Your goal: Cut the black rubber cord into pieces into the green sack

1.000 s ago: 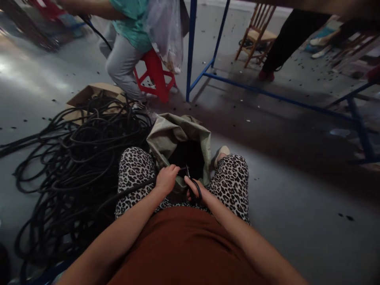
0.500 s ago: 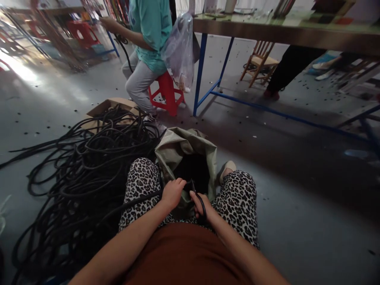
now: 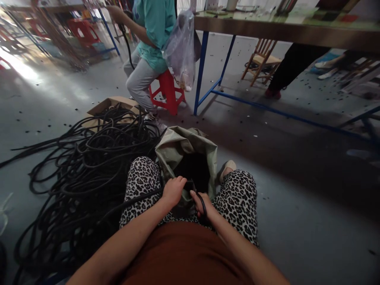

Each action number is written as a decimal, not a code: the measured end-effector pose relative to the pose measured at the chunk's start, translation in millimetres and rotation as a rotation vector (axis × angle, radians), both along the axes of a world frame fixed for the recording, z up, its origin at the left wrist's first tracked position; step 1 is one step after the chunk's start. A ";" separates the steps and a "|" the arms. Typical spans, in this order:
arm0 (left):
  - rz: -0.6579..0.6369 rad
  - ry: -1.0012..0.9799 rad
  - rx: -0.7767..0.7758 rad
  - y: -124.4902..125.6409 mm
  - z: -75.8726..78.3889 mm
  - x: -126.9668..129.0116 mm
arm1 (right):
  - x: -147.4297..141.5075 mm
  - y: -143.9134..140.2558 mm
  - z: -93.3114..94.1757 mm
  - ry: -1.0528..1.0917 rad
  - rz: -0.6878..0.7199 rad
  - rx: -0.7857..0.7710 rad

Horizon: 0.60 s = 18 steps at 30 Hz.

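Head view shows both hands meeting low between the knees, just over the near lip of an olive woven sack (image 3: 178, 144). The left hand (image 3: 173, 191) is closed in a fist around a black cable (image 3: 139, 198), which runs out from the grip leftward across the left thigh. The right hand (image 3: 203, 208) is curled round the dark looped handles of scissors (image 3: 199, 200); the blades point up toward the left hand's knuckles, but whether they are parted or closed is too dark to tell. Just beyond the grip the sack's mouth gapes open and dark, its rim folded outward and pressed between the leopard-print trousers (image 3: 237, 198) on both sides. Left of the grip, touching the thigh, lies a large tangled cable heap (image 3: 83, 166) spreading across the grey floor (image 3: 297, 213), with a flattened cardboard box (image 3: 111, 105) at its far edge. Right of the grip the floor is bare and wide, flecked with small black offcuts. Farther ahead, another person sits on a red plastic stool (image 3: 166, 91), a clear plastic bag (image 3: 181, 47) hanging beside them against the blue-legged table (image 3: 267, 31); a wooden chair (image 3: 261, 59) stands beneath it, well apart.
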<state>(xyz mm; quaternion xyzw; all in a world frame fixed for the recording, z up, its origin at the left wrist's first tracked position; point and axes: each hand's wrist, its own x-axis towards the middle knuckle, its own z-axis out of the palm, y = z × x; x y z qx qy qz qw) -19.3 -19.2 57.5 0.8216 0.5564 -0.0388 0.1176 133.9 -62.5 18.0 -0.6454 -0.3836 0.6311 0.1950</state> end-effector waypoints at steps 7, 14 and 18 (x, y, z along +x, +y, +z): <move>0.066 -0.035 0.050 3.3 0.9 -2.8 | 1.8 -2.3 9.5 0.066 0.004 -0.057; 0.086 -0.018 0.087 4.3 -3.4 -5.1 | 2.3 -8.2 13.1 0.148 0.042 -0.021; 0.045 -0.026 0.120 2.8 -4.4 -5.0 | 1.3 -8.9 9.6 0.199 0.038 -0.023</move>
